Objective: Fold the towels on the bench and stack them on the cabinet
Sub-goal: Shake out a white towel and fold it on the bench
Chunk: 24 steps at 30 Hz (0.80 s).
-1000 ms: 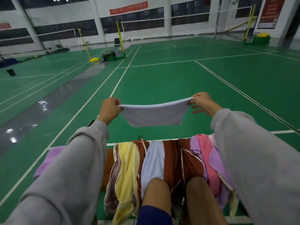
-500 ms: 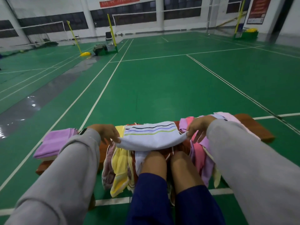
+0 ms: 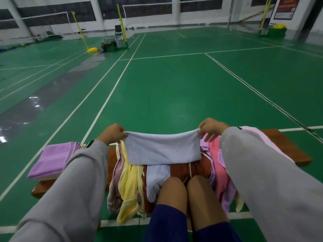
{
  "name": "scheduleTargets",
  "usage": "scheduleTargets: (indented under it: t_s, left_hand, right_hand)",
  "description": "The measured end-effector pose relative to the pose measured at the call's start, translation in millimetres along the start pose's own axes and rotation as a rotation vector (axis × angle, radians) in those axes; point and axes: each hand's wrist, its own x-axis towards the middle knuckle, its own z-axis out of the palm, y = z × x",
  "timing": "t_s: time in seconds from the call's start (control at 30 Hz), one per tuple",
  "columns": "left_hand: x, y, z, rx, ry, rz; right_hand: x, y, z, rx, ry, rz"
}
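A pale white towel [image 3: 161, 149] hangs folded between my two hands, just above the pile. My left hand [image 3: 112, 133] pinches its upper left corner and my right hand [image 3: 210, 127] pinches its upper right corner. Below it a heap of unfolded towels [image 3: 183, 170] in yellow, brown, white, pink and lilac drapes over the wooden bench [image 3: 288, 147]. A folded purple towel [image 3: 51, 159] lies flat on the bench's left end. The cabinet is not in view.
My bare knees [image 3: 185, 189] press against the front of the bench. Green badminton court floor [image 3: 174, 84] stretches ahead, with yellow net posts [image 3: 121, 23], a chair and bags far off at the back.
The towel was held stretched in the air, then laid on the pile showing its striped side and folded. Now both hands lift the doubled towel by its top corners.
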Motion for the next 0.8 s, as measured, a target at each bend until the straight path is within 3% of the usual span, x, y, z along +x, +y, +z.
scheduleTargets:
  t_s: [0.2,0.8]
  left_hand:
    - [47,-9,28,-0.034,0.053,-0.059]
    - [100,-23,107,-0.108,0.030,-0.243]
  right_hand:
    - [55,-2,8,-0.058,0.156,-0.022]
    - [166,24,78,-0.326,0.303,0.091]
